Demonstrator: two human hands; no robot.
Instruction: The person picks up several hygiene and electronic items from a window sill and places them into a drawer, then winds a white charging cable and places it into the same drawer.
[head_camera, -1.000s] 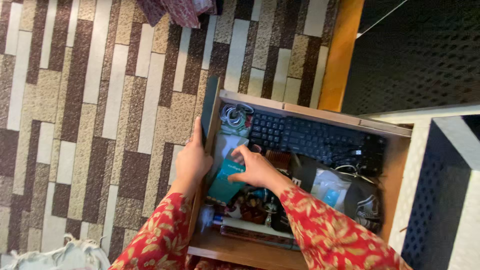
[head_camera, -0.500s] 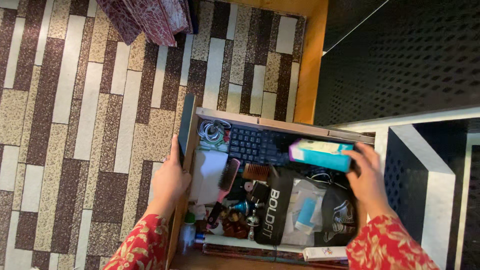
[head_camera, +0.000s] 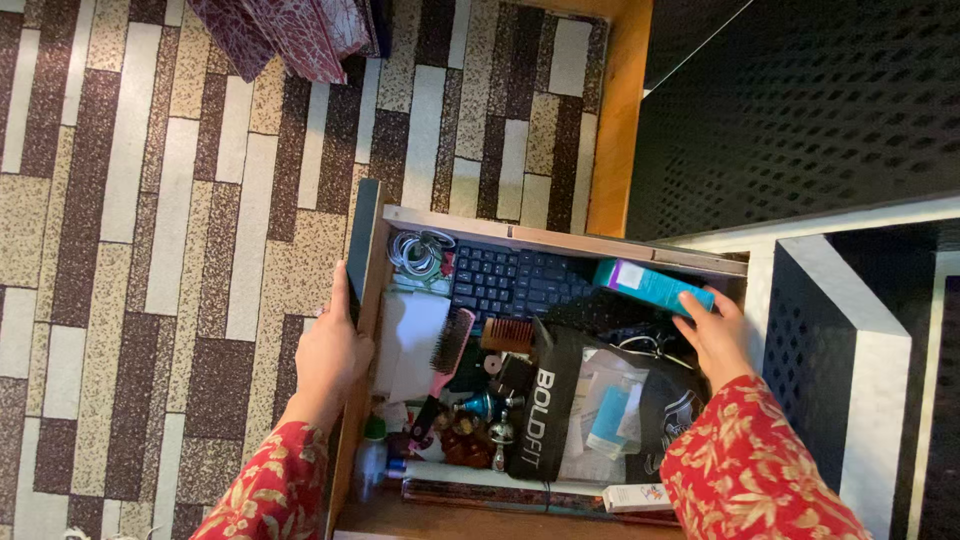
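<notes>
Drawer (head_camera: 372, 300) was open and your left hand (head_camera: 330, 355) gripped its left edge. Your right hand (head_camera: 715, 335) was grasping a teal box (head_camera: 650, 285) at the far right, just past the keyboard (head_camera: 510, 280), with a brush (head_camera: 445, 365) near the left side.

Both arms wore long red sleeves printed with a pale gold and cream floral pattern of leaves and blossoms. The left sleeve (head_camera: 268, 492) entered at the lower left of the frame, the right sleeve (head_camera: 745, 470) at the lower right. The left hand (head_camera: 330, 355) and right hand (head_camera: 715, 335) were bare, without rings or bracelets showing.
</notes>
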